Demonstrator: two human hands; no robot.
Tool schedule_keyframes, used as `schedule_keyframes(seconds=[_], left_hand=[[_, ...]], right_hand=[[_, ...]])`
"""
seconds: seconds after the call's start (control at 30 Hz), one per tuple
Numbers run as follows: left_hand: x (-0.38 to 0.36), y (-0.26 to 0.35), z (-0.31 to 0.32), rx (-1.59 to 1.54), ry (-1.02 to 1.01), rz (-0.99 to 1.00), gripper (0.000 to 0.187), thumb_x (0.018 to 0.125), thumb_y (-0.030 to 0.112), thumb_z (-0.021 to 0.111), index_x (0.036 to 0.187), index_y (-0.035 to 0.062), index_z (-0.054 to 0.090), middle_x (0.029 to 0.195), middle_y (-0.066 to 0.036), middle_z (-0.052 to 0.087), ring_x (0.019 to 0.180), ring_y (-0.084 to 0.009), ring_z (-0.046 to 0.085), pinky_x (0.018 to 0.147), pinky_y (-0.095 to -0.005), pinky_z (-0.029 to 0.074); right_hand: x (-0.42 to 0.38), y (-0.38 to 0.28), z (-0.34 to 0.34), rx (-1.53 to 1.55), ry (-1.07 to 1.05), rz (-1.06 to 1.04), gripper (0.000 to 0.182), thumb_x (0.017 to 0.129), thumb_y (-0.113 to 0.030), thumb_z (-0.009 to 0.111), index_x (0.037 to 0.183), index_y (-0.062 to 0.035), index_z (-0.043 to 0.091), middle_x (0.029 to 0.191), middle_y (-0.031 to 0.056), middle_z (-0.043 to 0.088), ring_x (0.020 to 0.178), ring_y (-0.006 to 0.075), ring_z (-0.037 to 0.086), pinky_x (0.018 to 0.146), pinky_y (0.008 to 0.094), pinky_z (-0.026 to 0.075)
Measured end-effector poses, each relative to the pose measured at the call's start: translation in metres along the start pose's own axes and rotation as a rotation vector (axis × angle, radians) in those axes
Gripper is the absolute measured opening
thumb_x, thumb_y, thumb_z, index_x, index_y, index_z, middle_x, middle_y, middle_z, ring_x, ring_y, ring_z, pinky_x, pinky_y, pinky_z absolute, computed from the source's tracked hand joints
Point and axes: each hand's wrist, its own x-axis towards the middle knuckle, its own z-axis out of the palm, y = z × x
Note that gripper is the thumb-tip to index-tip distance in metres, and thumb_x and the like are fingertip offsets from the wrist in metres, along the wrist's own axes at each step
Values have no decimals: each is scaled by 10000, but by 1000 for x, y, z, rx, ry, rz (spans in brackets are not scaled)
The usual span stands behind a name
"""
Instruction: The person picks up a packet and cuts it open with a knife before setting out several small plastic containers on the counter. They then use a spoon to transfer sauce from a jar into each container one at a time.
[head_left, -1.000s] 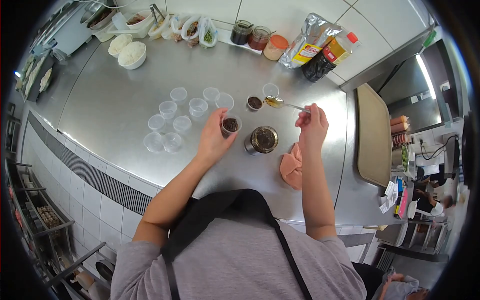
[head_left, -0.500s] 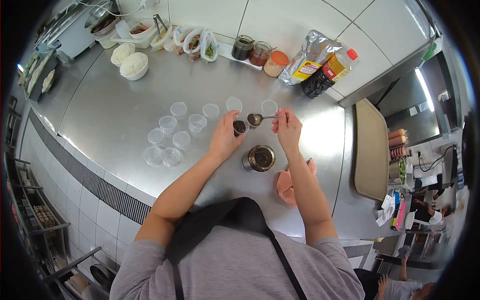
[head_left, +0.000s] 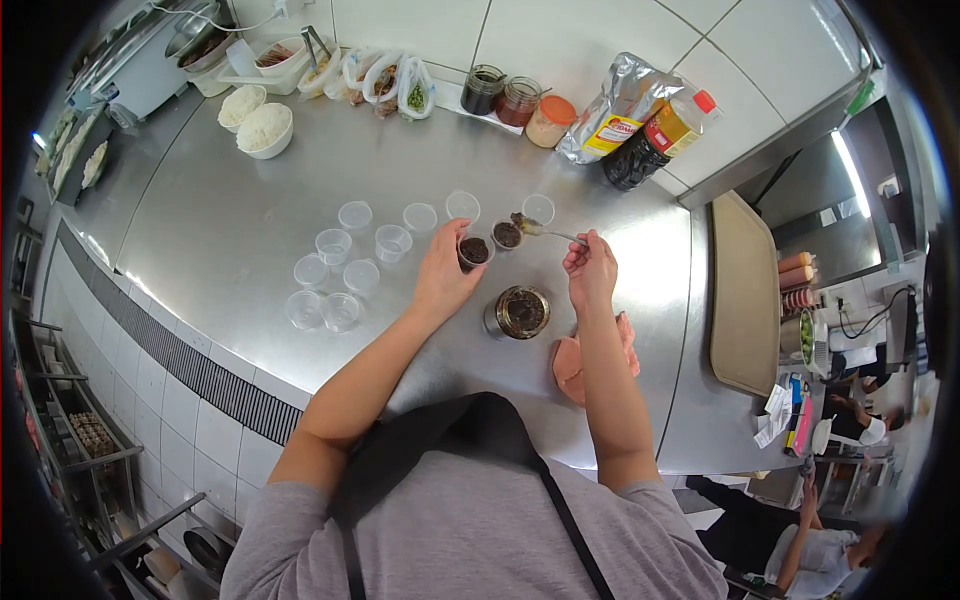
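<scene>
My left hand (head_left: 446,268) is closed round a small clear plastic cup (head_left: 474,250) filled with a dark, chunky sauce. Just right of it stands a second sauce cup (head_left: 507,235), also with dark sauce in it. My right hand (head_left: 592,268) grips the handle of a metal spoon (head_left: 550,232); its bowl carries dark sauce and hovers at the far rim of the second cup. An open glass jar (head_left: 522,312) of the same dark sauce stands nearer to me, between my forearms. A pink cloth (head_left: 570,370) lies partly under my right forearm.
Several clear cups (head_left: 393,243) and lids (head_left: 355,215) are spread to the left. Along the wall stand rice bowls (head_left: 265,130), tied bags (head_left: 415,88), jars (head_left: 519,102), a foil pouch (head_left: 620,105) and a sauce bottle (head_left: 660,140). A tray (head_left: 745,290) lies right; a person (head_left: 800,540) is behind it.
The spoon has lifted from the second cup toward its far side, still loaded with sauce, as my right hand shifted slightly right and nearer. The person at lower right has moved further into view.
</scene>
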Motion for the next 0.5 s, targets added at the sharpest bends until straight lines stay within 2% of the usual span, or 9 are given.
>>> schedule_keyframes(seconds=[0.1,0.17,0.3,0.37,0.5], left_hand=[[-3,-1,0,-14,1,0,607,669,58,695,1192,45,387,1100,-188,495,1040,-311,521,877,-371,434],[-8,-2,-1,14,-15,-6,639,666,37,716,1204,25,372,1083,-168,513,1023,-247,533,889,-322,444],[-16,-7,-3,11,-21,-21,637,672,24,710,1208,19,366,1098,-172,507,1049,-252,526,913,-329,432],[-12,-10,-2,-37,46,18,625,678,15,703,1207,12,370,1120,-169,497,1076,-249,516,930,-333,422],[-2,7,-12,-74,70,52,617,682,14,700,1206,8,374,1151,-164,487,1100,-249,505,941,-335,416]], right_hand=[[-3,-9,3,48,-18,1,214,903,-220,511,860,-11,519,656,77,542,531,133,505,479,249,428],[-12,-22,7,82,-64,-45,200,901,-209,512,857,-14,522,654,81,541,533,136,500,466,253,412],[-42,-48,8,43,-98,-129,212,899,-215,522,811,-23,534,627,69,537,478,133,476,450,254,398],[-63,-58,8,26,-82,-138,221,901,-218,522,804,-20,541,606,65,534,450,130,461,429,249,383],[-112,-73,3,-178,-83,-255,215,913,-190,489,816,-7,544,601,66,546,456,126,477,397,250,362]])
